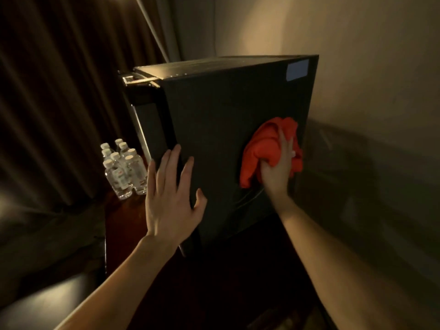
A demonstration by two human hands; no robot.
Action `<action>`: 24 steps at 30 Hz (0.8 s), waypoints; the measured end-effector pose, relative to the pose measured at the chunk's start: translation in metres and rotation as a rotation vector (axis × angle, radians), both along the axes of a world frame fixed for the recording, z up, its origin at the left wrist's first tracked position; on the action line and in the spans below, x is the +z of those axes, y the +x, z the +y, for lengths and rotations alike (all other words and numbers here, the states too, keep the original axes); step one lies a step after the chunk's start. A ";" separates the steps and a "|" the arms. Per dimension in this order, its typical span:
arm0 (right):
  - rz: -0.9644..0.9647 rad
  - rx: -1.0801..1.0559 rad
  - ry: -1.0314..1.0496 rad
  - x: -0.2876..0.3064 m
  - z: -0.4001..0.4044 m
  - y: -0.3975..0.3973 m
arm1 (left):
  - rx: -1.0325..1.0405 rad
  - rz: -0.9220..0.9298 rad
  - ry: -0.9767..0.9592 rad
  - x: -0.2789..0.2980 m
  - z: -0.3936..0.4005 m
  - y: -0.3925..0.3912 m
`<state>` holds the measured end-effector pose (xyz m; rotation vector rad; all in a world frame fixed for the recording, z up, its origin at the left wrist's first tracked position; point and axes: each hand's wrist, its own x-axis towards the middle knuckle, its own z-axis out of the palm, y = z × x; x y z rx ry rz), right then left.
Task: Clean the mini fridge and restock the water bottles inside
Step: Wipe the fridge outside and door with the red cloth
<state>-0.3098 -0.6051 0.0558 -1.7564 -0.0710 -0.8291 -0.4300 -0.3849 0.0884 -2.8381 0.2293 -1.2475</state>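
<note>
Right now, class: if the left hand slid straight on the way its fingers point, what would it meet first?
The left hand lies flat on the mini fridge, fingers pointing up along its front corner edge. Sliding on, it would probably only follow that edge towards the top; depth is unclear. The water bottles stand off to its left.

Smooth matt black mini fridge [226, 129], soft crumpled orange cloth [264, 148] on its side, clear shiny plastic water bottles [123, 170] beside it, shiny metal hinge [138, 80] on top.

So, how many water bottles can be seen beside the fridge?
7 water bottles by their white caps, standing in a tight cluster on the dark surface left of the mini fridge. More may be hidden behind them.
</note>
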 end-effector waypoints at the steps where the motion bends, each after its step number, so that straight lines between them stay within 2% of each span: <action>1: -0.006 0.016 -0.013 -0.016 0.004 -0.004 | 0.013 0.006 0.004 -0.006 -0.004 0.001; 7: 0.258 0.092 -0.211 -0.117 0.026 -0.035 | 0.095 0.059 0.009 -0.046 -0.026 0.002; 10: 0.223 0.134 -0.312 -0.140 0.037 -0.048 | 0.143 0.108 0.024 -0.059 -0.027 0.000; 13: 0.094 0.164 -0.307 -0.107 0.035 -0.043 | 0.183 0.130 0.033 -0.063 -0.024 0.001; 15: -0.005 0.143 -0.167 -0.060 0.027 -0.031 | 0.193 0.123 0.040 -0.061 -0.021 0.001; 17: -0.027 0.068 -0.025 -0.015 0.020 -0.019 | 0.195 0.108 0.035 -0.057 -0.019 0.000; 19: -0.062 0.004 0.008 0.000 0.021 -0.014 | 0.190 0.085 0.022 -0.052 -0.018 -0.001; 21: -0.082 0.038 -0.083 -0.022 0.032 -0.024 | 0.183 0.077 0.017 -0.050 -0.019 0.000; 24: -0.047 0.168 -0.449 -0.097 0.051 -0.046 | 0.183 0.088 0.025 -0.051 -0.020 0.001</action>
